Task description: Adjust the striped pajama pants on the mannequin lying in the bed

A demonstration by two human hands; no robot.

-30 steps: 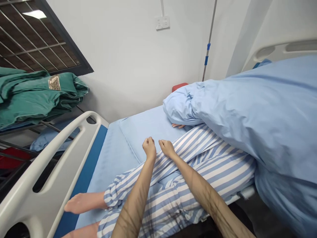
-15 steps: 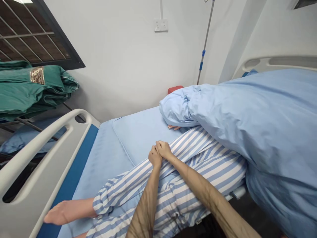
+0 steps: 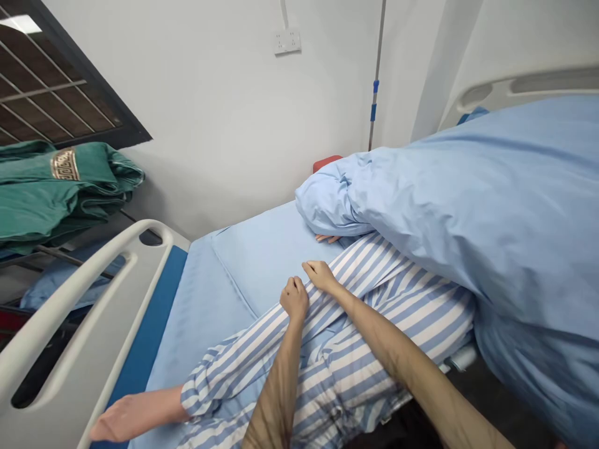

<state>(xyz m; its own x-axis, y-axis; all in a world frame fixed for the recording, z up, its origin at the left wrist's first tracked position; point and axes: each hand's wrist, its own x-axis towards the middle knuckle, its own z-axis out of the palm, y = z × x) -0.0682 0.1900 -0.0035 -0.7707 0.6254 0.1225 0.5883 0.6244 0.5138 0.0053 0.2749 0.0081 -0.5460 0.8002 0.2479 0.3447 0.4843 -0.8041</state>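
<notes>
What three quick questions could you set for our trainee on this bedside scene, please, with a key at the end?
1. True or false: the bare foot lies under the blue quilt.
2. What colour is the folded cloth beyond the bed rail? A) blue B) green C) red
3. Of the two on the striped trouser leg, which lies nearer the fingers showing from under the blue quilt: the left hand or the right hand?

Key: 1 false; 2 B; 3 the right hand.
</notes>
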